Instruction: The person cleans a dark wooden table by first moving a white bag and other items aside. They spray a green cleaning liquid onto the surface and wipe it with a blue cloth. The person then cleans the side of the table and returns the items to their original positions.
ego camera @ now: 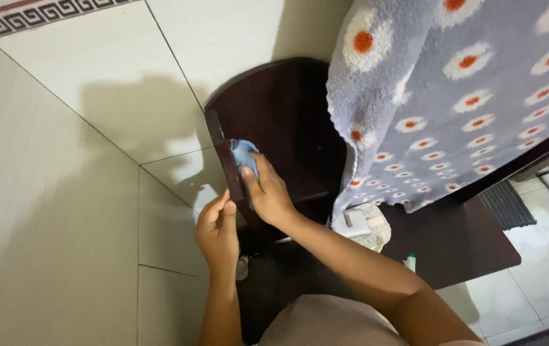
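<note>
Two hands work at the edge of a dark shelf (pixel 274 109). The right hand (pixel 268 192) presses a small cloth (pixel 244 154) against the shelf's front rim, fingers curled over it and closed on it. The cloth is pale blue, soft and bunched into a wad — only its upper folds show above the fingertips, the rest hidden under the hand. It sits right on the shelf's left front edge, touching the dark, glossy wood.

The left hand (pixel 218 230) hangs just below and to the left of the right one, loosely curled, thumb meeting the fingers; it holds nothing I can make out, and whether it touches the shelf's side I cannot tell.

To the right, a grey fleecy blanket (pixel 454 90) with white-and-orange dots drapes over the furniture, its edge falling close beside the right forearm. Below it a white box (pixel 356 221) lies on a pale patterned cloth (pixel 377 234), on a lower dark surface (pixel 454 247). Cream tile (pixel 63 192) covers the wall on the left.
</note>
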